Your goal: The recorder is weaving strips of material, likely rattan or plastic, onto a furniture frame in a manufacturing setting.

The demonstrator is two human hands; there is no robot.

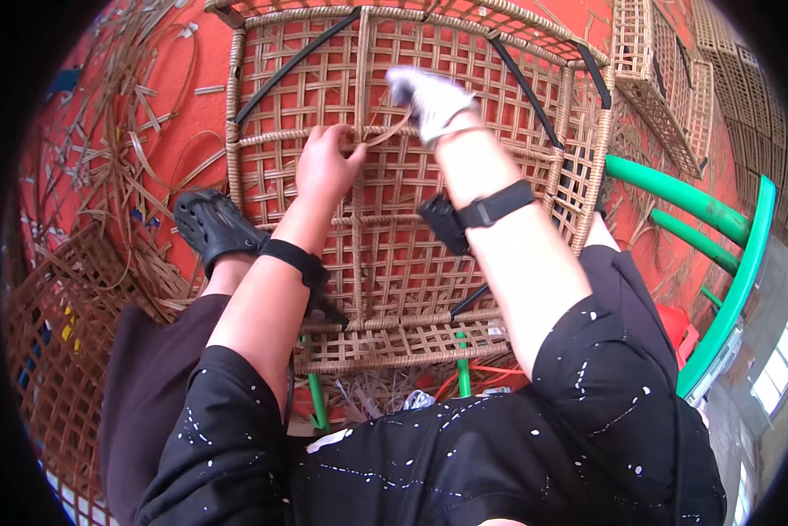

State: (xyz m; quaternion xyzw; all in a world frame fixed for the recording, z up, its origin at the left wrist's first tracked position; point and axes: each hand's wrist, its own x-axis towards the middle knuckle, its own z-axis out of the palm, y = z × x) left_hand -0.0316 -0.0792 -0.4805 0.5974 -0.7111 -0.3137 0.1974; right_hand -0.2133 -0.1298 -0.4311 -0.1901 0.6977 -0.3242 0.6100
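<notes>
A large woven rattan basket frame, bound with wrapped ribs and dark corner braces, lies in front of me with its lattice facing up. My bare left hand is at the crossing of two ribs, its thumb and fingers closed on a thin rattan strip. This strip bends rightward from those fingertips to my right hand, which wears a white and grey glove. Motion smears the gloved fingers, but they look curled around the strip's other end. Black bands circle both forearms.
Loose rattan scraps litter the red floor on the left. A brown lattice panel leans at lower left. More woven baskets stand at upper right. A green plastic chair is to the right. My black clog rests beside the frame.
</notes>
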